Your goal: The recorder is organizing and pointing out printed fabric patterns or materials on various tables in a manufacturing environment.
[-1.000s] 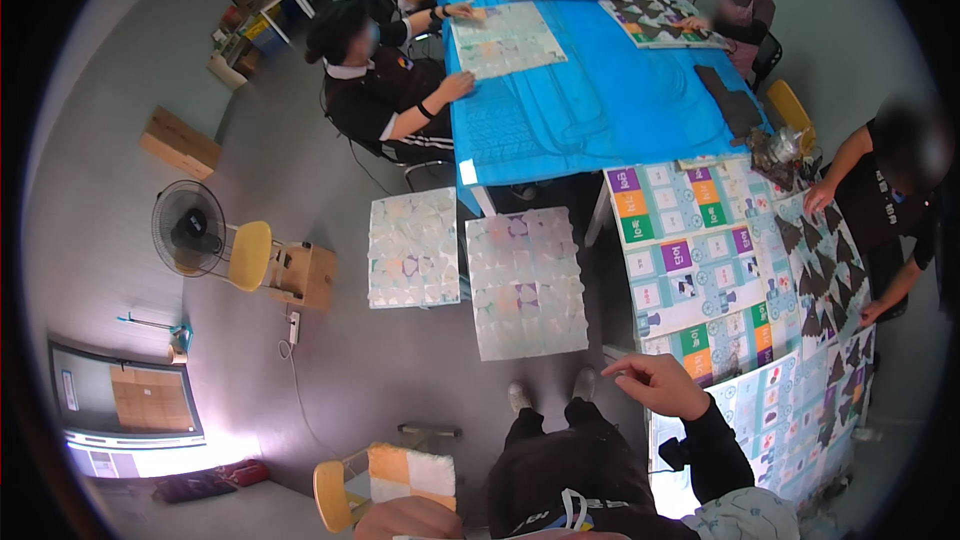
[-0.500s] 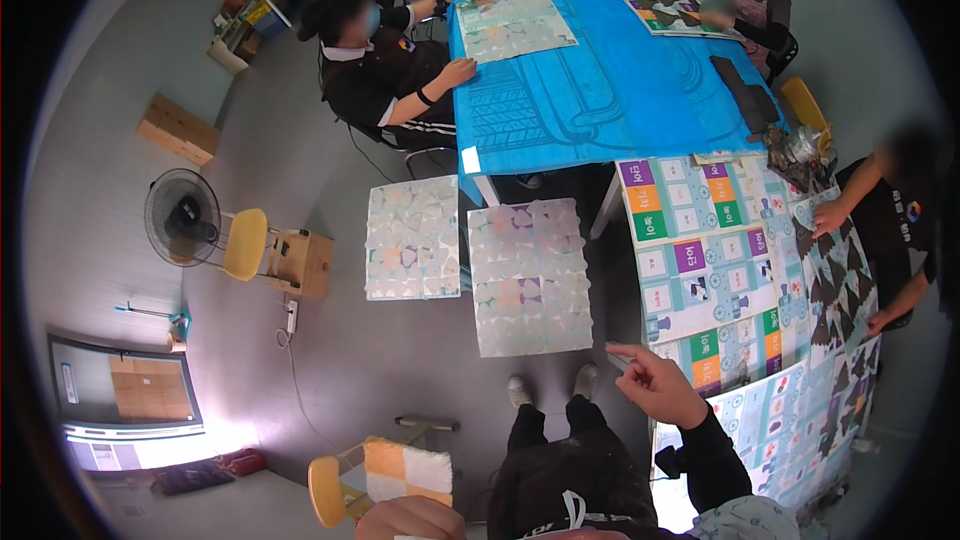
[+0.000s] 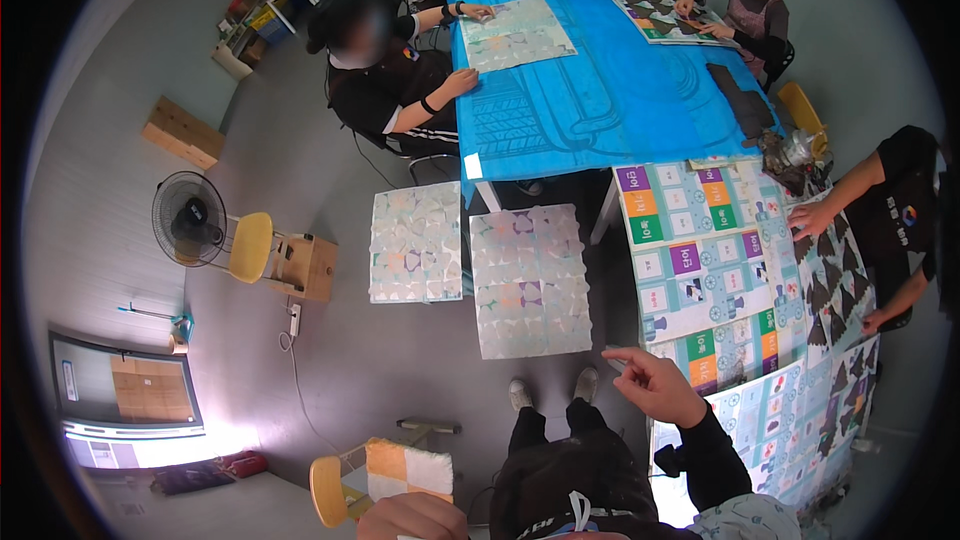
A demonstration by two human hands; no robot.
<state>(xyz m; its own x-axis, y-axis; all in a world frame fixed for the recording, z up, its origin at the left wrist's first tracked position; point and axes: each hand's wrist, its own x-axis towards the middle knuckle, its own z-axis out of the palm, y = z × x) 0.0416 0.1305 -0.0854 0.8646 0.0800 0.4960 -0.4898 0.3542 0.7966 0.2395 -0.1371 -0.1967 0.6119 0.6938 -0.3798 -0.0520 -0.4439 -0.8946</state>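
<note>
My right hand [image 3: 658,386] reaches out from the lower right in a dark sleeve, forefinger stretched to the left. A small thin pale piece [image 3: 612,357] sits at its fingertips; what it is I cannot make out. The hand is beside the printed sheets [image 3: 735,345], which carry coloured squares and teal pictures. Ahead and to the left of it lies a pale board [image 3: 530,285] covered in scalloped cut-outs, with a second such board [image 3: 415,240] next to it. My left hand cannot be identified; only a blurred pinkish shape [image 3: 412,517] shows at the lower edge.
Several people work around the blue-covered table [image 3: 640,105]. At the right, a co-worker's hands touch a sheet with dark pieces [image 3: 828,280]. A standing fan [image 3: 190,218], a yellow chair [image 3: 250,247] and a wooden box [image 3: 305,265] stand left. A cushioned chair [image 3: 408,468] is nearby.
The co-worker at the right has leaned further into view over the sheet with dark pieces. The seated person at the far right has lifted their head. My right hand stays almost still.
</note>
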